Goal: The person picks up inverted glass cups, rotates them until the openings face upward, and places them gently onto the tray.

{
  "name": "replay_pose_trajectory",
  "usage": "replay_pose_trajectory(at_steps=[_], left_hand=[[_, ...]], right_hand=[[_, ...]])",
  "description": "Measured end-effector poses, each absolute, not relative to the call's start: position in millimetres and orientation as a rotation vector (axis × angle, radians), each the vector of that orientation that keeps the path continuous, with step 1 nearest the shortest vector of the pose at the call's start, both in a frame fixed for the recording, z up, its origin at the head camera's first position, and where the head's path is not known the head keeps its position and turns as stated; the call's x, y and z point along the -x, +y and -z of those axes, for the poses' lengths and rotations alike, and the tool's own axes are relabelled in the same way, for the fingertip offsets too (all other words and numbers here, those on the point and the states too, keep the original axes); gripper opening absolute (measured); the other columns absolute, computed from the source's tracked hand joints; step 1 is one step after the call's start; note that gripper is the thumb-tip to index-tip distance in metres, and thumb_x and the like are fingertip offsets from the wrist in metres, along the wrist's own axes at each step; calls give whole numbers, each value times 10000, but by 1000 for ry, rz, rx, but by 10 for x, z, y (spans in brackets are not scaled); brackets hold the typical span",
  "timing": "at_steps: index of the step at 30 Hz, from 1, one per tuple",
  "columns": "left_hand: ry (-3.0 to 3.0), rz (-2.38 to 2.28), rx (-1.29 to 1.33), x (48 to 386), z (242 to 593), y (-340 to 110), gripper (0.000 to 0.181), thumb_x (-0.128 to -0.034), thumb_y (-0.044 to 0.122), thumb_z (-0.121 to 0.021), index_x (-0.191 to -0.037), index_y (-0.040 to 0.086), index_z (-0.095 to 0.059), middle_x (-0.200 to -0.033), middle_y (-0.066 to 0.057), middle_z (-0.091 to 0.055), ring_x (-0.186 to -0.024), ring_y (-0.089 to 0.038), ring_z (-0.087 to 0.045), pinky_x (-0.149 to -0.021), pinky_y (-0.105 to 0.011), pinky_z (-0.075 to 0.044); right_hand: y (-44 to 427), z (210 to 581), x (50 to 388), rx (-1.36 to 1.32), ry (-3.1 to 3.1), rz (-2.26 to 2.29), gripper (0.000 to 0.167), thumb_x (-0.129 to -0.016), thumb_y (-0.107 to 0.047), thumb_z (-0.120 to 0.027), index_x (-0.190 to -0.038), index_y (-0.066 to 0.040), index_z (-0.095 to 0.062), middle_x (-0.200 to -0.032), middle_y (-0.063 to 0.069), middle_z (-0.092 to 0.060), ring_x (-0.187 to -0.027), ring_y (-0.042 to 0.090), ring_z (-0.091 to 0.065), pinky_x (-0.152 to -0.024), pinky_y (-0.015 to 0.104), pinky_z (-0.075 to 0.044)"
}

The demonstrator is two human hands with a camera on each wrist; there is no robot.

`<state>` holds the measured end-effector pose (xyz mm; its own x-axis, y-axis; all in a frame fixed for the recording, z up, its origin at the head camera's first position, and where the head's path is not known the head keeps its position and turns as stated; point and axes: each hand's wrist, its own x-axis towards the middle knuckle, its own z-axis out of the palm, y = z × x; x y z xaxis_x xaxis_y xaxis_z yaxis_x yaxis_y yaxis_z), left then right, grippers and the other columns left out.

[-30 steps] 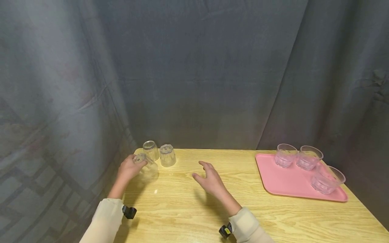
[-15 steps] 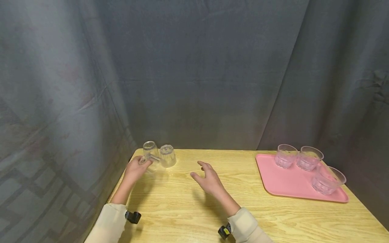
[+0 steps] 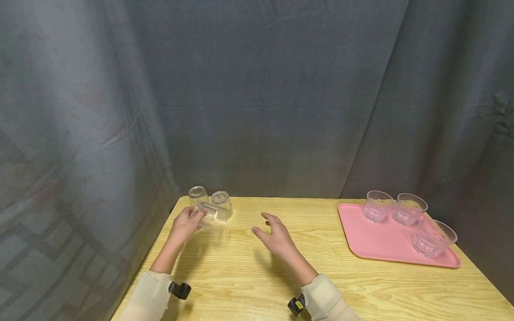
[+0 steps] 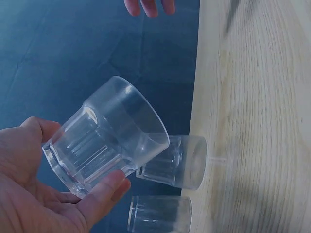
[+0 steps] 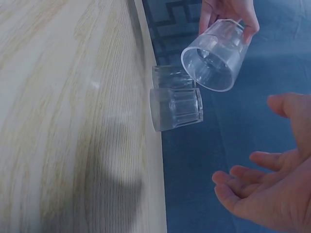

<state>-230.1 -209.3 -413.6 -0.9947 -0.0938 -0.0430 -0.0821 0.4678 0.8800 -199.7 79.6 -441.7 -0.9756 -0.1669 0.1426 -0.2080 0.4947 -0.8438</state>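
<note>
My left hand (image 3: 185, 224) grips a clear drinking glass (image 4: 104, 138) near its base, fingers and thumb on opposite sides. The glass is held above the table, tilted sideways with its mouth toward the right hand. Just behind it, two similar glasses stand upside down at the table's far left corner: a left one (image 3: 197, 195) and a right one (image 3: 222, 200), partly covered by the held glass in the head view. My right hand (image 3: 278, 237) hovers over the middle of the table, fingers spread and relaxed, holding nothing; the right wrist view shows its palm facing the held glass.
A pink tray (image 3: 373, 243) lies on the right side of the wooden table (image 3: 249, 281). On it three clear glasses stand upright: one at the back (image 3: 377, 210), one beside it (image 3: 406, 215), one nearer the front right (image 3: 429, 243). Grey curtains (image 3: 257, 111) surround the table.
My left hand has carried the glass to the right, turning it from mouth down onto its side with the mouth facing right. The right hand has barely moved.
</note>
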Motion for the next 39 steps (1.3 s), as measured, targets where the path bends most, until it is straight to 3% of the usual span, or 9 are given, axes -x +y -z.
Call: replay_pose_trajectory(at_steps=[8,13,21,31,39], left_hand=[[-2609,1684,-144,2284,4134,-2002,751,-1018,370,-577,-1486,-151,-307,-1415,-375,-454,-1089,-432,-666,-906,-410,-583],[-2555,1781,-138,2266,4139,-1920,694,-1029,355,-566,-1460,-143,-350,-1394,-340,-471,-1192,-439,-595,-917,-383,-581],[-2478,1884,-112,2240,4142,-1772,626,-1039,311,-552,-1420,-156,-383,-1356,-330,-499,-1240,-457,-550,-944,-403,-569],[-2426,1912,-92,2247,4176,-1602,513,-1047,250,-538,-1344,-162,-467,-1224,-315,-589,-1113,-382,-637,-916,-419,-581],[-2386,1963,-67,2224,4185,-1525,531,-1055,243,-521,-1381,-168,-435,-1284,-341,-560,-1187,-445,-598,-932,-426,-573]], right_hand=[[791,4418,2008,-329,-2680,-1539,697,-987,-475,-622,-1516,-66,-425,-1519,179,-451,-1359,400,-478,-1040,578,-463],[789,4423,2009,-343,-2669,-1550,697,-993,-483,-609,-1512,-53,-428,-1505,203,-459,-1350,417,-485,-1037,583,-463],[771,4423,2012,-365,-2649,-1588,720,-999,-500,-588,-1513,-26,-415,-1500,235,-457,-1344,436,-486,-1064,579,-443],[735,4408,2019,-369,-2612,-1655,722,-1004,-479,-592,-1513,-3,-405,-1515,224,-457,-1341,418,-501,-1096,552,-424],[706,4393,2010,-350,-2621,-1701,756,-990,-522,-591,-1521,-19,-402,-1516,219,-461,-1331,437,-502,-1079,571,-433]])
